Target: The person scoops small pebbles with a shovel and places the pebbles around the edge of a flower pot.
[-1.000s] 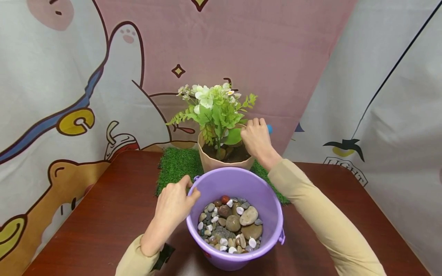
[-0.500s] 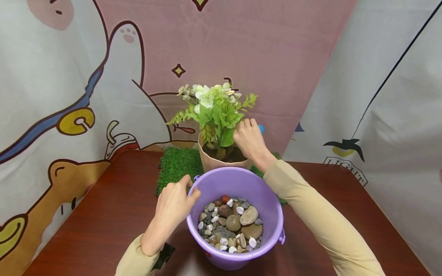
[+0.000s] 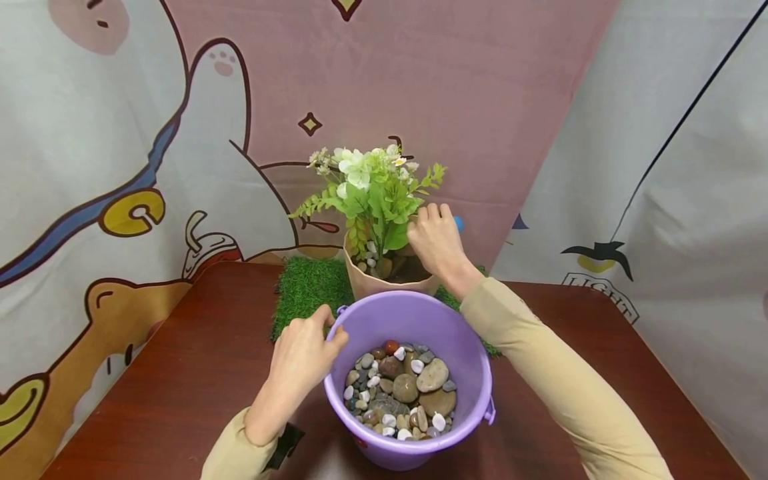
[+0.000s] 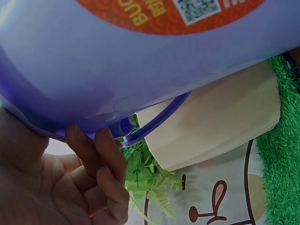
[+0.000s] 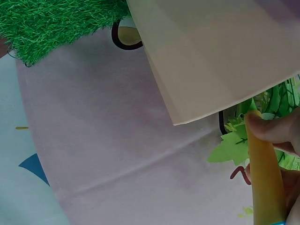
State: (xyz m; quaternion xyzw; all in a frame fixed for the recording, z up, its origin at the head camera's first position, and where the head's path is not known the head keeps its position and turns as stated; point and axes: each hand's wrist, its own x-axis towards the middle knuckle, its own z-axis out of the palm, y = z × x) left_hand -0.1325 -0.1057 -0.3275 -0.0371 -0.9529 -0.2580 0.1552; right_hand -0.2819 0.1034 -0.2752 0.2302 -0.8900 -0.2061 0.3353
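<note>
A purple bucket with pebbles of mixed sizes in it stands in front of me. My left hand holds its left rim; in the left wrist view the fingers curl beside the handle joint. Behind it is a cream plant pot with green foliage and white flowers, dark soil and some stones. My right hand is over the pot's right side. It grips a round yellow handle with a blue end; the tool's working end is hidden.
The pot stands on an artificial grass mat at the back of a reddish-brown wooden table. Right behind the table hangs a cartoon-printed cloth. The bucket's handle hinge sticks out at the right.
My right hand has shifted left over the pot, then very slightly back right. Small white pebbles now show at the left of the stems. The left hand and bucket stay put.
</note>
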